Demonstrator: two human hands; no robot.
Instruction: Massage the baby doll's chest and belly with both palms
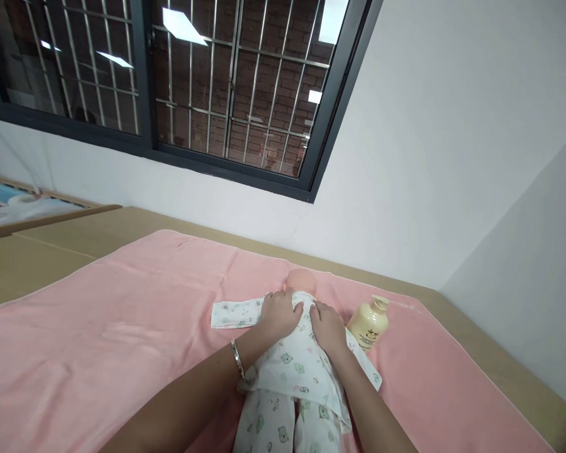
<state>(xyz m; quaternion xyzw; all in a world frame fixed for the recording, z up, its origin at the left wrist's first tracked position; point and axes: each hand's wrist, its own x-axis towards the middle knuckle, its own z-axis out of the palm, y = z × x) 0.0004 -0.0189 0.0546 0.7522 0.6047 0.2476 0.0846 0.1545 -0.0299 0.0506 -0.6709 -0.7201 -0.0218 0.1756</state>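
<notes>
A baby doll lies on its back on the pink blanket, its smooth head [302, 280] pointing toward the wall. It wears a white long-sleeved top [292, 371] with small green and pink prints, and matching trousers [264, 425]. My left hand [280, 313] rests over the doll's shoulder on the left, thumb apart from the fingers. On the opposite side of the chest lies my right hand [329, 327], fingers flat against the top. One sleeve [236, 313] stretches out to the left; the other [370, 371] slants down to the right, partly behind my forearm.
A yellow pump bottle [368, 324] leans or lies beside the doll on the right. The pink blanket [122, 340] covers much of a tan surface [51, 264]. Beyond are a white wall [405, 157] and a barred window [236, 88]. A bed-like frame [42, 211] stands far left.
</notes>
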